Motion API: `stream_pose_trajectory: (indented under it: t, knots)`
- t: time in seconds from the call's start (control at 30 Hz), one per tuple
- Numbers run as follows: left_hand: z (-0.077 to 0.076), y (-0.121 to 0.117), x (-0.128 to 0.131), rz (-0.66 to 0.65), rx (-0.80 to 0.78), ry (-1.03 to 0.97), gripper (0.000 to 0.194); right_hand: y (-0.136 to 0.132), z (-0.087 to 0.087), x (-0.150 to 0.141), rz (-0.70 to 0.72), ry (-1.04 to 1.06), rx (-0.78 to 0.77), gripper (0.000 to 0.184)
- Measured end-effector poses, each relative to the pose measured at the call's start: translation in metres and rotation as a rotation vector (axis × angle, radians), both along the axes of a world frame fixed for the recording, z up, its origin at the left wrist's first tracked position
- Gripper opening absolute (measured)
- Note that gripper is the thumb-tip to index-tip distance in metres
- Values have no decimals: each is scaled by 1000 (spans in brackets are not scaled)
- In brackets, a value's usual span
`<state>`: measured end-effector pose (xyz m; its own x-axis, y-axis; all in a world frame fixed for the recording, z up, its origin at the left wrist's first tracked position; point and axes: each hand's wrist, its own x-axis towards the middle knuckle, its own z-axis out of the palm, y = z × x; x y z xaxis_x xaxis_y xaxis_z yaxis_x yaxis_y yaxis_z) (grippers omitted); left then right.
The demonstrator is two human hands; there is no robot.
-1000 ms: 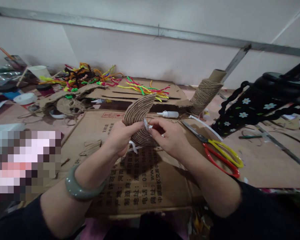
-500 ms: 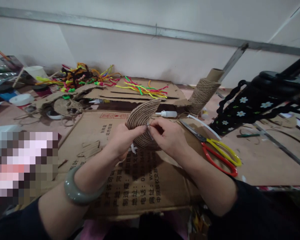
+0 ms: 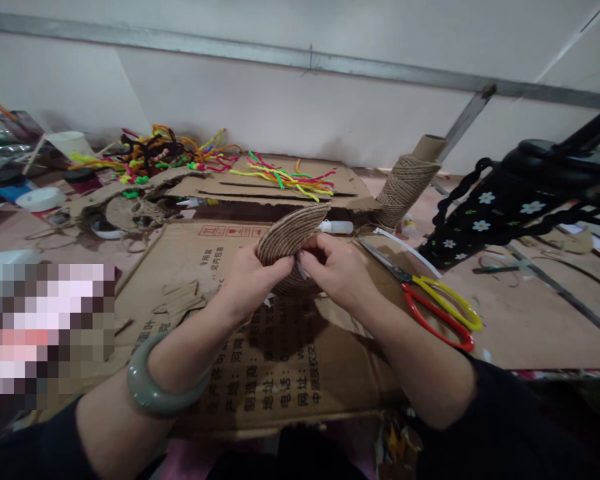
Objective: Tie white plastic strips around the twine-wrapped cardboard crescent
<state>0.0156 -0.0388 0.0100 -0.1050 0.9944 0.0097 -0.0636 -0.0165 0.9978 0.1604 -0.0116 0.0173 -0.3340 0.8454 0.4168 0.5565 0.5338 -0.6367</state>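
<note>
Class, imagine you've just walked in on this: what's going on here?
A person is working with both hands on a curved, twine-covered piece above printed cardboard. The left hand grips the piece, while the right hand pinches a small white bit against it; what that bit is, I can't tell. Scissors lie to the right, and a twine spool stands tilted behind.

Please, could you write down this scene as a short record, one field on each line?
Left hand: holds a curved, twine-covered piece
Right hand: fingertips pinched at a small white strip, against the piece
Left wrist: grey-green bangle
Under the hands: printed cardboard
Right of the hands: scissors with red and yellow handles
Beyond: white bottle, twine roll, bright fuzzy strands
</note>
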Motion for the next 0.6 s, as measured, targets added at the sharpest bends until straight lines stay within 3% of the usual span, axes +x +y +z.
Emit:
stream_pose_trajectory:
  t: [0.2, 0.6]
  knots:
    - [0, -1, -1, 12, 81, 172, 10, 0, 1, -2, -28, 14, -52, 15]
    - [-3, 1, 1, -15, 9, 14, 14, 0, 2, -1, -46, -5, -41, 15]
